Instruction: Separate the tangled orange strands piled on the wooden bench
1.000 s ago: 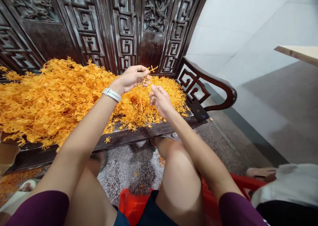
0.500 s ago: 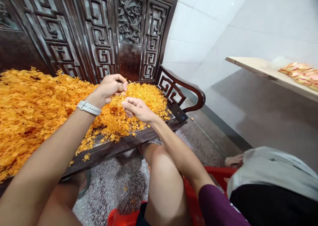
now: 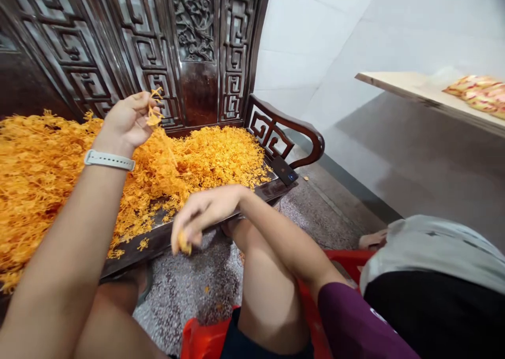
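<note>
My left hand (image 3: 132,118), with a pale watch strap (image 3: 109,160) at the wrist, is raised over the heap. Its fingers pinch an orange branching plastic piece (image 3: 154,116) that looks like a flower part. Lower down, in front of the bench edge, my right hand (image 3: 205,214) hangs with fingers curled on a small orange piece (image 3: 183,241), blurred by motion. Many similar orange pieces form a large heap (image 3: 51,185) on the left of the bench and a smaller pile (image 3: 224,151) on the right.
The dark carved wooden bench (image 3: 201,93) has a curved armrest (image 3: 300,130). A black phone (image 3: 284,170) lies at its right end. A pale shelf (image 3: 398,82) on the right carries a patterned package (image 3: 479,95). Red plastic seats (image 3: 205,338) and a grey-and-black cloth item (image 3: 430,264) are close by.
My hands have separated. The left has moved left and up with an orange piece; the right has dropped down toward me, below the bench edge, with another small piece.
</note>
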The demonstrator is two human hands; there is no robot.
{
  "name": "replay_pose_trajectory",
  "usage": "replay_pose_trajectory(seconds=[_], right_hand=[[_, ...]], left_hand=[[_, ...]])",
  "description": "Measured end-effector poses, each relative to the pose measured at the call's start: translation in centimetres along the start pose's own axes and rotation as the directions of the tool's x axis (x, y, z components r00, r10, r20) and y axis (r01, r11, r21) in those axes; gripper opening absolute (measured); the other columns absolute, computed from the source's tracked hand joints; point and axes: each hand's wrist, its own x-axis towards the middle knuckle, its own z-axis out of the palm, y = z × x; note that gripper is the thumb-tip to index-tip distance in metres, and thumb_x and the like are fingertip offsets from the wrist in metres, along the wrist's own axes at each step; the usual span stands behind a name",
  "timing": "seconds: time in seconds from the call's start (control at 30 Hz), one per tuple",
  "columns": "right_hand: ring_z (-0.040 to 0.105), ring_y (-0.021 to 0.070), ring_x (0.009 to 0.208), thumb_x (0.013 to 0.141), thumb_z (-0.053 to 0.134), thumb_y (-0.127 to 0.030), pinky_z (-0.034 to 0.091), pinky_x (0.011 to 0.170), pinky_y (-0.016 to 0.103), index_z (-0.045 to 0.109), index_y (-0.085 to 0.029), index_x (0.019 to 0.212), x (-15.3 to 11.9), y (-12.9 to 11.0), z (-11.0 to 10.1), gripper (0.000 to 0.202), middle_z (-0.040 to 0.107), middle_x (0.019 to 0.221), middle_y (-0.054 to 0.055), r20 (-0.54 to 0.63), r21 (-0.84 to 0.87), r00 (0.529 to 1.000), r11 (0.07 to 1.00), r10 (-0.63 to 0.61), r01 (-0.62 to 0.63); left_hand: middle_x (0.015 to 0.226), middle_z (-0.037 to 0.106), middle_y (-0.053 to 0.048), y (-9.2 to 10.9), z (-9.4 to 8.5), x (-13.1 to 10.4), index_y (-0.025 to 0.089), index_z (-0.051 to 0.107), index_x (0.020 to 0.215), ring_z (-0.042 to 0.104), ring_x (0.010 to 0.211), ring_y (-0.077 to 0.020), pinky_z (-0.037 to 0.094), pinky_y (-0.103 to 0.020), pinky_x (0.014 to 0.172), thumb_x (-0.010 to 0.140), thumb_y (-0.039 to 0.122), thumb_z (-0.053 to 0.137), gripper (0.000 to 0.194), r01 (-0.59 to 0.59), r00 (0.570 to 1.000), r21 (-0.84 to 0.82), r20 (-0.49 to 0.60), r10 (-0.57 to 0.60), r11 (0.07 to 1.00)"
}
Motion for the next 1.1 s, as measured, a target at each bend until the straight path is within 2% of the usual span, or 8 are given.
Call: replay_pose_trajectory(seconds=[0.03,0.1,0.17,0.2,0.33,0.47,0.67,1.1], right_hand=[[0.060,0.0119,0.071,0.102,0.074,-0.047,0.049,0.072,0.027,0.079,-0.015,0.106,-0.9,-0.6,-0.6,0.033,0.070,0.081,0.001,-0.236,0.085,0.960,0.981,-0.148,0.173],[0.047,0.0115,0.061,0.104,0.063,-0.059,0.044,0.063,0.026,0.077,-0.020,0.105,-2.4,-1.5,-1.9,0.042,0.055,0.067,-0.004,-0.719,0.129,0.642,0.857,-0.266,0.499],[0.036,0.0121,0.057,0.108,0.050,-0.059,0.038,0.058,0.026,0.075,-0.020,0.105,-2.9,-1.6,-2.8,0.046,0.044,0.063,-0.005,-0.941,0.109,0.311,0.758,-0.129,0.643],[0.033,0.0122,0.057,0.109,0.047,-0.053,0.036,0.057,0.026,0.074,-0.019,0.105,-2.8,-1.4,-3.0,0.044,0.042,0.063,-0.005,-0.970,0.133,0.242,0.751,-0.037,0.647],[0.034,0.0099,0.054,0.104,0.058,-0.034,0.030,0.055,0.026,0.070,-0.018,0.094,-1.0,-0.3,-2.9,0.023,0.045,0.064,-0.005,-0.977,0.166,0.196,0.865,0.081,0.474],[0.046,0.0089,0.053,0.096,0.076,-0.047,0.035,0.054,0.026,0.058,-0.025,0.099,0.5,0.2,-2.8,0.029,0.058,0.072,-0.006,-0.998,-0.040,0.035,0.952,-0.053,0.303],[0.048,0.0072,0.055,0.097,0.075,-0.050,0.040,0.056,0.026,0.057,-0.024,0.093,0.1,0.7,-3.6,0.032,0.061,0.076,-0.005,-0.988,-0.096,0.092,0.964,-0.122,0.247],[0.038,0.0152,0.070,0.102,0.060,-0.029,0.031,0.070,0.033,0.044,-0.024,0.081,0.0,-0.5,-2.7,0.027,0.043,0.072,-0.003,-0.878,-0.478,0.181,0.813,-0.442,-0.332]], left_hand=[[0.063,0.074,0.009,-0.2,0.2,-0.1,0.028,0.068,0.070,0.057,0.064,-0.0044,0.049,-0.010,0.051,0.095,0.010,0.067,0.031,-0.001,1.000,-0.012,0.006,0.002,1.000],[0.066,0.076,0.007,-0.9,0.9,-0.4,0.026,0.070,0.074,0.060,0.066,-0.0052,0.051,-0.012,0.053,0.099,0.012,0.064,0.030,0.011,1.000,-0.035,0.021,-0.011,0.999],[0.068,0.076,0.003,-1.6,1.6,-0.4,0.023,0.070,0.078,0.063,0.066,-0.0058,0.049,-0.014,0.050,0.099,0.011,0.064,0.024,0.037,0.999,-0.049,0.032,-0.036,0.998],[0.070,0.076,0.002,-2.0,1.8,-0.4,0.021,0.069,0.080,0.065,0.067,-0.0063,0.048,-0.015,0.049,0.098,0.011,0.065,0.021,0.045,0.998,-0.050,0.038,-0.043,0.998],[0.080,0.078,-0.004,-2.5,2.3,-0.6,0.018,0.066,0.086,0.073,0.069,-0.0102,0.053,-0.018,0.052,0.096,0.009,0.066,0.013,0.048,0.998,0.009,0.048,-0.049,0.999],[0.087,0.080,-0.008,-2.5,2.9,-1.4,0.018,0.064,0.089,0.077,0.069,-0.0142,0.059,-0.021,0.056,0.096,0.011,0.068,0.011,0.051,0.994,0.110,0.086,-0.061,0.993],[0.086,0.079,-0.007,-3.2,3.5,-2.2,0.018,0.064,0.093,0.079,0.071,-0.0155,0.059,-0.021,0.057,0.093,0.011,0.073,0.011,0.039,0.969,0.216,0.232,-0.090,0.976],[0.055,0.062,0.002,-4.8,5.1,-2.0,0.022,0.053,0.073,0.055,0.041,-0.0078,0.029,-0.021,0.040,0.075,0.003,0.065,0.024,-0.080,0.992,0.254,-0.077,0.102,0.964]])
